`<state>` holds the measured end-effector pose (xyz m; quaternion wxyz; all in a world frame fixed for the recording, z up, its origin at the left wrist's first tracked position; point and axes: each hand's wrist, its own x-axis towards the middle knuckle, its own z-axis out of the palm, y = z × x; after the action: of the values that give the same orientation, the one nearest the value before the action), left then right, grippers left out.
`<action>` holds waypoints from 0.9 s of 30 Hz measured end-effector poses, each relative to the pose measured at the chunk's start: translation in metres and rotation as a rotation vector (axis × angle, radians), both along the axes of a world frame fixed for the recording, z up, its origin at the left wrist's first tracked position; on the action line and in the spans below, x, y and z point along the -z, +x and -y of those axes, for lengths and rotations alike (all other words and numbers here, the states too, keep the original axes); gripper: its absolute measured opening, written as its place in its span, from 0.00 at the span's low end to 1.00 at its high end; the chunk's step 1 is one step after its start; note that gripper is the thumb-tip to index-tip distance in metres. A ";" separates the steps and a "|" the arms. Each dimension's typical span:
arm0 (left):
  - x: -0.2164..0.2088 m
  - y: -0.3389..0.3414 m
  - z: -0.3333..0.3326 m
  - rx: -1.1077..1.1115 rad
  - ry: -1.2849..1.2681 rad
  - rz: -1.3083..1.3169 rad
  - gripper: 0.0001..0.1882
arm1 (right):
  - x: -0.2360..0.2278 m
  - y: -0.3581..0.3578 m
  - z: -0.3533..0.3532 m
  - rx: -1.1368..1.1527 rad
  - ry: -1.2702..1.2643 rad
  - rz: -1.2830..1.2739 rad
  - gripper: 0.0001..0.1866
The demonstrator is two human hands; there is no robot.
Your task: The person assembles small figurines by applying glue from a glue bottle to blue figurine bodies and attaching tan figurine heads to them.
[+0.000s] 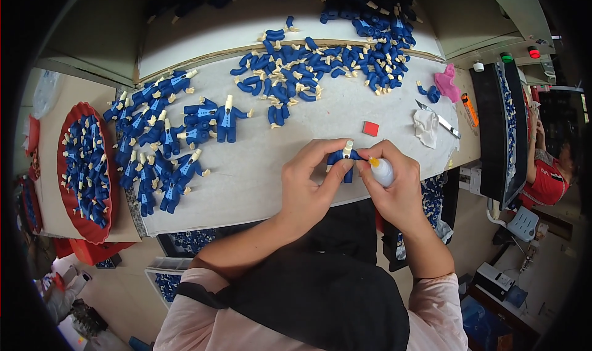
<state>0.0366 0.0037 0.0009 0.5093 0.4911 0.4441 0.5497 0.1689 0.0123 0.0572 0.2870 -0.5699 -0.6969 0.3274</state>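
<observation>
Near the front edge of the table, my left hand (308, 178) pinches a blue-suited figure body (348, 156) with a cream neck stub and no head. My right hand (399, 181) grips a small white squeeze bottle (383, 174) with a yellow tip, which points at the figure's right-hand side. My right fingertips are close to the figure's arm there; whether they also hold it is hard to tell. A red square block (370, 128) lies just beyond my hands. Several similar figure bodies (228, 119) lie in a group at the left.
Loose blue arms (296, 73) with cream hands are heaped at the back. On the right are tweezers (445, 121), crumpled white tissue (425, 126), a pink cloth (447, 82) and an orange cutter (470, 109). A red basket (111, 194) of parts stands far left; a conveyor (493, 153) runs along the right.
</observation>
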 end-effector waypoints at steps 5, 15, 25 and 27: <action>0.001 0.001 -0.001 -0.032 0.030 -0.036 0.11 | 0.004 0.000 -0.001 0.008 0.003 -0.015 0.07; 0.000 0.000 -0.002 -0.014 0.037 -0.084 0.11 | 0.006 0.000 0.001 0.036 0.008 -0.022 0.07; -0.015 -0.011 -0.007 0.270 -0.534 0.727 0.15 | -0.039 0.015 -0.002 0.098 0.011 -0.115 0.13; -0.014 -0.015 -0.008 0.361 -0.582 0.859 0.16 | -0.040 0.022 0.003 0.194 0.066 -0.186 0.14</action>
<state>0.0214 0.0116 0.0149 0.8459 0.1297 0.2384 0.4591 0.1907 0.0091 0.0974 0.3993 -0.5919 -0.6192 0.3267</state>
